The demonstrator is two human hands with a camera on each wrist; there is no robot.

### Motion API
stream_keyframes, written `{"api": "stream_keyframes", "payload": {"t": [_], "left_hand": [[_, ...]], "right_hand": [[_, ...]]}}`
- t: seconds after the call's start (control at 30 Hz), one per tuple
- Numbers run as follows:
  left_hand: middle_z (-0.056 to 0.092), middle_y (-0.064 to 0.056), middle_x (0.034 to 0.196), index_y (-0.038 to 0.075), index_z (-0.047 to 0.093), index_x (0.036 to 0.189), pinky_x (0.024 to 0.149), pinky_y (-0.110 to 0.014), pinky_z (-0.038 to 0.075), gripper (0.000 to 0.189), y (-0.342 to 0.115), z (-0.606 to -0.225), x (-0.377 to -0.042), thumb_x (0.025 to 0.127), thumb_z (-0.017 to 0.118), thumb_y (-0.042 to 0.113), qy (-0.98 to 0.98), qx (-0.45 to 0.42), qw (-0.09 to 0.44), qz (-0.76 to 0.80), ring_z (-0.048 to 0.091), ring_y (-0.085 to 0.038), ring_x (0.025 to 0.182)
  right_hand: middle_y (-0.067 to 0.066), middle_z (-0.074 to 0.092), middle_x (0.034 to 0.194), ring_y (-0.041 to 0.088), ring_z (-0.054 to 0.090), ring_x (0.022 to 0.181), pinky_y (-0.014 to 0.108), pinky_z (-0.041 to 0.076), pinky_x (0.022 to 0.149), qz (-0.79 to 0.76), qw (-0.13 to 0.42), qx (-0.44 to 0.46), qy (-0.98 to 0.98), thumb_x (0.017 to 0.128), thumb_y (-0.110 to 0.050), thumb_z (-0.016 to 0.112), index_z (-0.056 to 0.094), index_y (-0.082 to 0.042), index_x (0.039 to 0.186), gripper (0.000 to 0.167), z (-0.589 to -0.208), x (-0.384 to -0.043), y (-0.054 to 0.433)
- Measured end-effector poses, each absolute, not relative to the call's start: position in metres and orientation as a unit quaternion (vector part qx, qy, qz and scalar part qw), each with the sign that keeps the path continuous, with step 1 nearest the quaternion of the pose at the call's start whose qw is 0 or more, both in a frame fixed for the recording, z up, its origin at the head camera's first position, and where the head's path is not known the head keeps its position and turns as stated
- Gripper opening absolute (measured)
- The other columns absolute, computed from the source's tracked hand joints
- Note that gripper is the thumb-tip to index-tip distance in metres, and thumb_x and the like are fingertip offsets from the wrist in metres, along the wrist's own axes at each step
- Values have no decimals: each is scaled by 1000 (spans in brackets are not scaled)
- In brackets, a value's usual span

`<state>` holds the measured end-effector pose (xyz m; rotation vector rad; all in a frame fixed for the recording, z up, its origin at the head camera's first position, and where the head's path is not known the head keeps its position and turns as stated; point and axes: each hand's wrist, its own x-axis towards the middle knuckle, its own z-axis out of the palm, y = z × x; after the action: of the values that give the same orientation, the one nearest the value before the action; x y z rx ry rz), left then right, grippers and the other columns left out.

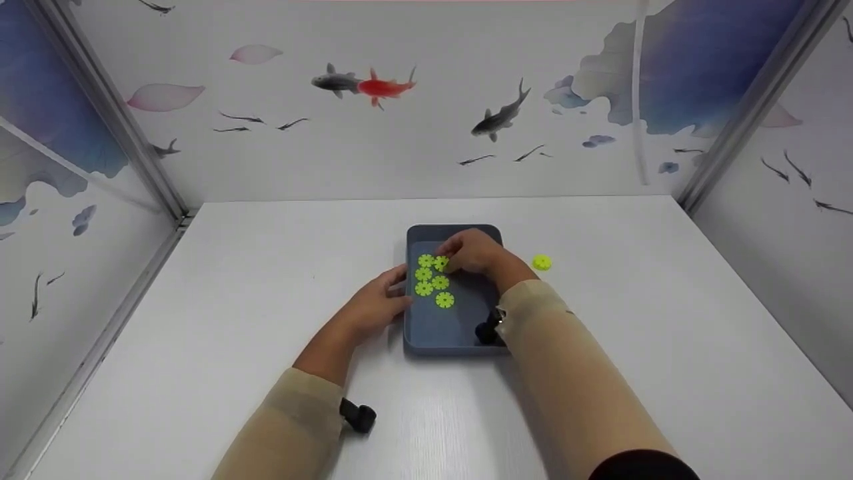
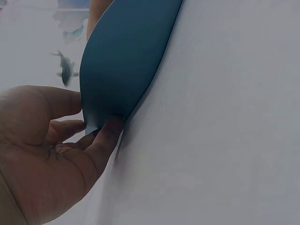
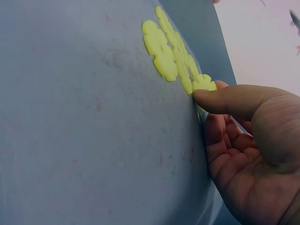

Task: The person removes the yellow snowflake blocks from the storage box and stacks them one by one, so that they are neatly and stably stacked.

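Yellow disc (image 1: 441,264) pinched by right hand (image 1: 472,251), left hand (image 1: 376,305) unclenched against tray (image 1: 466,332), sleeve (image 1: 566,353) overlapping it, loose disc (image 1: 542,262) outside

In the head view, even, diffuse, fairly bright light is recorded; its source cannot be determined. Soft shadows are cast along the near edge of the tray (image 1: 460,331) and beside the beige sleeves (image 1: 586,380), and a faint sheen is noted on the white table (image 1: 433,417). Markings on the yellow-green discs (image 1: 444,300) are only partly resolved. The left wrist view is distinctly dim; the tray is bent into a wave by distortion, and the printed fish (image 2: 66,70) is softened. In the right wrist view, the discs are stretched and smeared, while the wall (image 3: 262,51) is rendered pale and pinkish.
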<state>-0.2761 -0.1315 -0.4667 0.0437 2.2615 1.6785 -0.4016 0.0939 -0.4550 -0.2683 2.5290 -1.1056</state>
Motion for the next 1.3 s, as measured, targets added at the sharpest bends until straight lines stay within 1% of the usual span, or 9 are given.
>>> {"api": "stream_keyframes", "payload": {"t": [0.13,0.33,0.43,0.53,0.67,0.8,0.93,1.03,1.3], "left_hand": [[33,-4,177,20,28,172,122,-47,51,72,-132,-465,-276,108,60,13,793,17,161,587,45,-29,158],[35,-4,176,21,29,171,122,-46,50,71,-131,-465,-277,108,62,15,793,11,161,588,46,-29,157],[35,-4,176,21,29,171,122,-46,50,72,-131,-465,-277,108,62,14,789,9,161,593,47,-29,157],[35,-4,176,21,29,171,123,-46,50,72,-130,-465,-278,107,62,14,789,8,161,593,47,-29,156],[36,-3,176,23,30,171,124,-46,49,71,-130,-466,-279,107,62,15,794,9,160,586,46,-29,157],[36,-3,176,23,31,171,125,-46,47,71,-130,-465,-279,107,63,16,798,7,158,581,45,-28,158],[36,-3,176,22,32,170,125,-46,47,71,-130,-465,-278,107,63,15,801,9,153,579,45,-29,158],[36,-3,176,21,31,170,124,-46,48,71,-129,-465,-278,107,63,15,801,9,154,579,45,-29,158],[35,-3,176,21,31,171,125,-47,47,72,-130,-467,-278,106,64,15,804,0,158,573,43,-29,159]], "right_hand": [[5,75,129,24,68,114,44,58,107,-401,172,-92,895,94,-16,80,80,-18,123,29,-457,-403,94],[7,74,119,25,68,104,37,59,92,-473,165,-60,864,99,-18,68,80,-17,122,26,-458,-405,99],[8,73,117,24,67,101,34,59,89,-510,166,-49,843,100,-19,65,80,-17,122,27,-456,-407,101],[7,71,117,23,67,101,35,60,91,-536,166,-46,826,102,-20,65,79,-17,123,26,-452,-407,101],[8,71,116,27,66,102,42,61,100,-571,145,-51,806,103,-21,65,79,-16,122,24,-443,-408,101],[10,71,116,29,68,106,50,59,109,-596,123,-58,791,104,-22,68,78,-13,123,23,-432,-405,106],[10,71,120,29,68,108,53,57,112,-628,115,-59,767,104,-20,69,76,-9,125,24,-422,-399,114],[9,70,123,29,68,109,48,58,111,-649,115,-53,751,105,-19,69,75,-9,127,26,-419,-393,125],[6,68,122,23,67,108,29,63,97,-671,91,-22,736,105,-20,69,72,-9,134,31,-422,-384,163]]}}
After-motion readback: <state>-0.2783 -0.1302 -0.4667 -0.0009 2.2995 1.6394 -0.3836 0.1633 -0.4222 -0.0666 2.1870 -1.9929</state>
